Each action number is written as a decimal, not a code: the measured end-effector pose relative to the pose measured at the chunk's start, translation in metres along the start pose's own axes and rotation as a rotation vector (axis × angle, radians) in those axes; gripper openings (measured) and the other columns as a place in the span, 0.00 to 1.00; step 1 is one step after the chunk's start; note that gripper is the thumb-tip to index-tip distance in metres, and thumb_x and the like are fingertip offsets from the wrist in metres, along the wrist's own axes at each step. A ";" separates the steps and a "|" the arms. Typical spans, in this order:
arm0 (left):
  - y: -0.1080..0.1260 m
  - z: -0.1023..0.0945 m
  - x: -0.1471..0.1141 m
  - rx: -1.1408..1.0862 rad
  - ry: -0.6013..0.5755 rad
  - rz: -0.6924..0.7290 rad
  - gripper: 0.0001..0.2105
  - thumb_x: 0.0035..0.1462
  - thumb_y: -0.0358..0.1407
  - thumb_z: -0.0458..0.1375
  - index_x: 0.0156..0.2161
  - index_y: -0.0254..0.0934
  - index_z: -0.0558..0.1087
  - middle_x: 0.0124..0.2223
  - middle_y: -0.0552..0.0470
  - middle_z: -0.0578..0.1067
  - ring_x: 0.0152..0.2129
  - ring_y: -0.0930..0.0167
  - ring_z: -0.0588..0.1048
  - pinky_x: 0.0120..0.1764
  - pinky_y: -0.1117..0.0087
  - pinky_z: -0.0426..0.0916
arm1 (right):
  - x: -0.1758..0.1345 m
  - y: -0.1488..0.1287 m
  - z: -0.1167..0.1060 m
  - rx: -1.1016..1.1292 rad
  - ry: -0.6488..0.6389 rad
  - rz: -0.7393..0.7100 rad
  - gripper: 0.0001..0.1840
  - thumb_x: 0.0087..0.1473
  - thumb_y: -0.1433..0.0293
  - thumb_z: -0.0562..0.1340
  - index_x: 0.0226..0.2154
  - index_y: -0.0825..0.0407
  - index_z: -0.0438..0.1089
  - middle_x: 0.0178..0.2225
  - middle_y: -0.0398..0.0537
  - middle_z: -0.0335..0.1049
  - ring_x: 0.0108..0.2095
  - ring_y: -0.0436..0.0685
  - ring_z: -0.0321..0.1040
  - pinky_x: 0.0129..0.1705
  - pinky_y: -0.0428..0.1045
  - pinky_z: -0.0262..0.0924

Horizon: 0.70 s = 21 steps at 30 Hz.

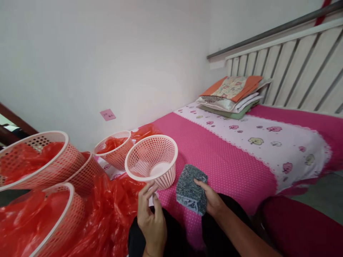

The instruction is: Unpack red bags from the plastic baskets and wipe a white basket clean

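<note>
My right hand grips a folded dark-grey speckled cloth by its right side, thumb on top. The cloth has a fuzzy surface and paler edges on its lower fold, and is held above the pink bed cover. My left hand is raised just in front of an upright pale-pink plastic basket, fingers bent loosely and apart, with nothing visible in them. The basket's perforated sides and white bottom show, with no contents seen inside. Red plastic bags lie crumpled to the left of my left hand.
More pink baskets with red plastic bags stand at the left, some tilted. The pink dotted bed cover spreads ahead, with stacked cushions near the white slatted rail. A dark-red round seat is at lower right.
</note>
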<state>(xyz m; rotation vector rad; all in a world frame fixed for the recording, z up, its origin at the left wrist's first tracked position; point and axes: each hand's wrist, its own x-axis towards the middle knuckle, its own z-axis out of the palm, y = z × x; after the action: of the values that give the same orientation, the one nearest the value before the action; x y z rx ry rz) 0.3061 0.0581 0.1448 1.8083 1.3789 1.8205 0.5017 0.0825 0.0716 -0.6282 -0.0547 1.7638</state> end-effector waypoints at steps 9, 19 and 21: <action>-0.029 0.012 -0.035 0.044 -0.425 0.071 0.17 0.60 0.34 0.65 0.55 0.43 0.78 0.50 0.43 0.80 0.49 0.60 0.79 0.49 0.58 0.77 | 0.004 0.021 0.005 0.031 -0.045 0.004 0.18 0.60 0.67 0.65 0.51 0.57 0.74 0.44 0.58 0.83 0.50 0.66 0.80 0.58 0.61 0.71; -0.044 0.008 -0.040 -0.029 -0.456 -0.157 0.06 0.60 0.34 0.61 0.37 0.43 0.82 0.44 0.47 0.79 0.42 0.63 0.78 0.44 0.62 0.75 | 0.017 0.047 -0.009 -0.026 -0.014 0.084 0.16 0.58 0.63 0.68 0.46 0.56 0.75 0.43 0.58 0.84 0.46 0.66 0.82 0.51 0.60 0.75; -0.045 0.009 -0.041 -0.030 -0.508 -0.159 0.07 0.58 0.32 0.62 0.40 0.43 0.82 0.46 0.46 0.79 0.45 0.62 0.78 0.47 0.59 0.74 | 0.017 0.047 -0.012 0.002 0.001 0.084 0.16 0.58 0.64 0.68 0.47 0.56 0.75 0.43 0.58 0.83 0.46 0.66 0.82 0.52 0.60 0.75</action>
<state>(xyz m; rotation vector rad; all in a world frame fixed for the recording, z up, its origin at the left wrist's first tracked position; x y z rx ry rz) 0.3032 0.0570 0.0834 1.9041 1.2414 1.1820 0.4629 0.0807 0.0384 -0.6381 -0.0260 1.8439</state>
